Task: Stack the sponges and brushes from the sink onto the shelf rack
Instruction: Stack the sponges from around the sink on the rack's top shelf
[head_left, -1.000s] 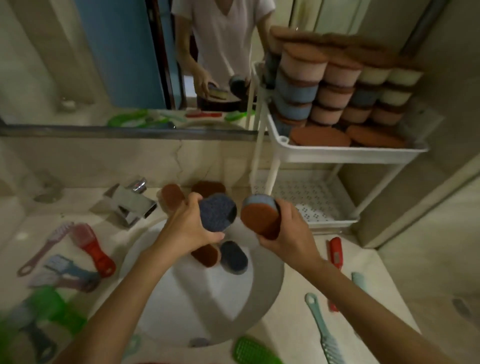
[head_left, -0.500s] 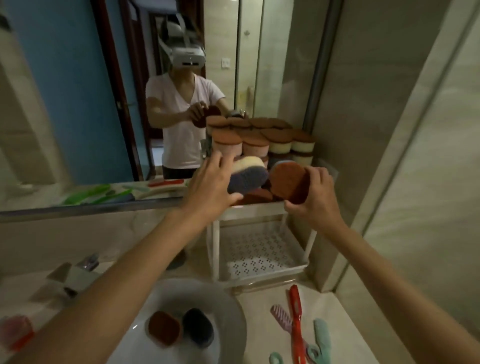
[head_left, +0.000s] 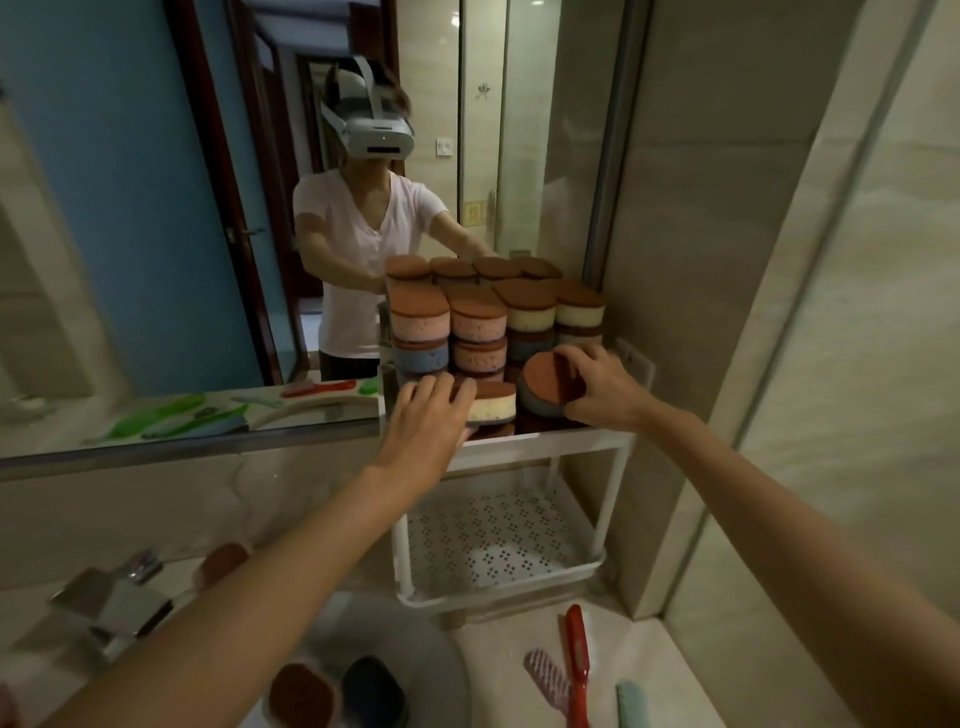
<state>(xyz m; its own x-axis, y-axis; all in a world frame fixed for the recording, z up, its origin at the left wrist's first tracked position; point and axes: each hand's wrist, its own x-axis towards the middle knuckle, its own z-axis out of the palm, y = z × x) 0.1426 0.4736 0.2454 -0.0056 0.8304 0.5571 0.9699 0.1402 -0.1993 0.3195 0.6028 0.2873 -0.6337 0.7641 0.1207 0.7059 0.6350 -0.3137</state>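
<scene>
A white shelf rack (head_left: 540, 441) stands right of the sink, its top tier packed with stacked brown-topped sponges (head_left: 472, 317). My left hand (head_left: 428, 415) grips a cream sponge (head_left: 493, 405) lying flat at the tier's front. My right hand (head_left: 597, 387) holds a blue sponge with a brown face (head_left: 543, 387), tilted on edge at the front right of the tier. Two sponges, one brown (head_left: 301, 696) and one dark blue (head_left: 371, 688), lie in the sink (head_left: 436, 670). A red brush (head_left: 576, 660), a pink brush (head_left: 545, 675) and a teal brush (head_left: 631, 704) lie on the counter.
The rack's lower tier (head_left: 493, 540) is a perforated white tray. A chrome faucet (head_left: 114, 603) sits at the left, with a brown sponge (head_left: 223, 561) behind it. The mirror (head_left: 156, 208) reflects a person and green brushes. A tiled wall (head_left: 779, 312) closes the right side.
Both hands rose from above the sink to the rack's top tier and brought their sponges down onto its front. The camera tilted up.
</scene>
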